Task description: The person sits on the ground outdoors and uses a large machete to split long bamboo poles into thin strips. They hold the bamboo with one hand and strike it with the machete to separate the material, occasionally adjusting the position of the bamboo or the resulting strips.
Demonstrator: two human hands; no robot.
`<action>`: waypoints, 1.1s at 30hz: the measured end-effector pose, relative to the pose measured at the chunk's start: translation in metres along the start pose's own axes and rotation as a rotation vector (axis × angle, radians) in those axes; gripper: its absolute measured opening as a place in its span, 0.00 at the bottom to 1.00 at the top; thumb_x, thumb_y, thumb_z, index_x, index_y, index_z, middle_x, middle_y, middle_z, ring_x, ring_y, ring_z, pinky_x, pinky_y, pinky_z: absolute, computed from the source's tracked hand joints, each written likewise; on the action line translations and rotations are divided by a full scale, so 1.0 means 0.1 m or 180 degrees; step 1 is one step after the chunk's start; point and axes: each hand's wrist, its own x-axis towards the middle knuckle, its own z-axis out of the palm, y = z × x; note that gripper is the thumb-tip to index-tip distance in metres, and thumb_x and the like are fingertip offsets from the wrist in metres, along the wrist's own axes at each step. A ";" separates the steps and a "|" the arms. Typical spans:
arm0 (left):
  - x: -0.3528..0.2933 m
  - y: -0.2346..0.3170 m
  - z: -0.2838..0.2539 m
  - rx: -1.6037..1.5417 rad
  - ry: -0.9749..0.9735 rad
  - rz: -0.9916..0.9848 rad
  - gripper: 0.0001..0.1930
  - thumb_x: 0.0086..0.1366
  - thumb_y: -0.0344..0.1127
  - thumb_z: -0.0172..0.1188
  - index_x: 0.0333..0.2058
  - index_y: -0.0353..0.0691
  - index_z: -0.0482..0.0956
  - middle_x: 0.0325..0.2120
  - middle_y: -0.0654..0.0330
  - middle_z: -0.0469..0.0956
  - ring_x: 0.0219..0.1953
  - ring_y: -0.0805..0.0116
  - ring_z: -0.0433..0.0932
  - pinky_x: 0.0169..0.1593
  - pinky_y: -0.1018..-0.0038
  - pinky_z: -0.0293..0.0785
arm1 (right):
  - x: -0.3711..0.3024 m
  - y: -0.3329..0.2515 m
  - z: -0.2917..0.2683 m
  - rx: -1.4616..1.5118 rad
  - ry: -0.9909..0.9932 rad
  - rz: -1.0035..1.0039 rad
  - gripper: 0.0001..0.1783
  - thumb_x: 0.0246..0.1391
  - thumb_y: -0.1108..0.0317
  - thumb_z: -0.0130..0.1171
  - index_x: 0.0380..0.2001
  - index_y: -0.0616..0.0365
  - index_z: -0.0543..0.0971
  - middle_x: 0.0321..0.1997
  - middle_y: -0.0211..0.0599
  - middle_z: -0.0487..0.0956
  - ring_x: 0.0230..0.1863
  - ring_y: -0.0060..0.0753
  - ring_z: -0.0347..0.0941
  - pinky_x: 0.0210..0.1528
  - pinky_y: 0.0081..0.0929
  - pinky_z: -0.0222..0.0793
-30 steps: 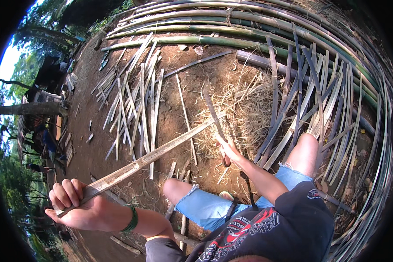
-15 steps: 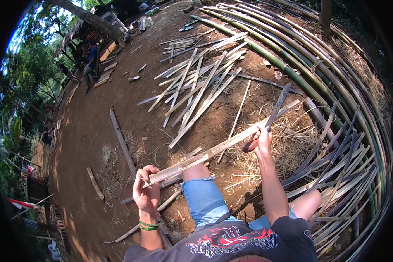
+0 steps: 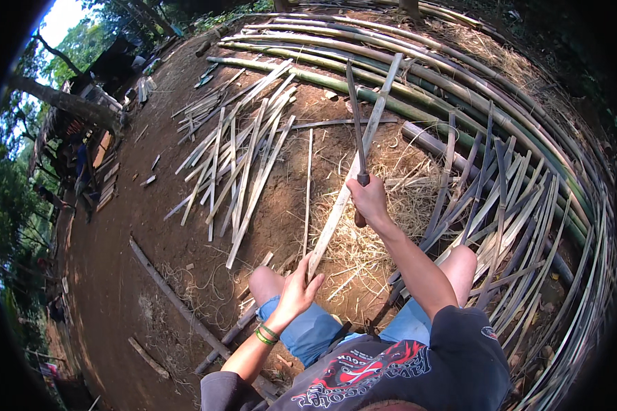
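A long, pale bamboo slat [image 3: 334, 214] slants up and away from my lap. My left hand [image 3: 296, 291], with green bands at the wrist, holds its near end between thumb and fingers. My right hand [image 3: 369, 200] is closed around the dark wooden handle of a machete. The machete's long dark blade [image 3: 356, 120] points away from me, close beside the slat. The slat runs past the knuckles of my right hand; whether those fingers also press on it is hidden.
Split bamboo slats [image 3: 253, 161] lie in a loose pile ahead-left. Long green bamboo poles [image 3: 418, 106] stretch across the back and right. Thin strips [image 3: 507, 233] heap at my right, beside dry shavings [image 3: 363, 257]. A pole [image 3: 178, 301] lies on the dirt at left.
The slat has swung from a shallow slant to a steep one, its far end now pointing away from me. My left hand has come rightward over my lap. The whole view has turned.
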 end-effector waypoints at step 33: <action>0.41 0.49 0.42 -0.0514 0.0236 0.0225 0.13 0.74 0.36 0.48 0.49 0.34 0.72 0.29 0.47 0.76 0.32 0.55 0.76 0.38 0.63 0.71 | -0.82 0.04 -1.44 -0.2654 -0.1334 -0.2178 0.33 0.58 0.37 0.55 0.15 0.56 0.74 0.07 0.43 0.69 0.11 0.48 0.71 0.18 0.43 0.69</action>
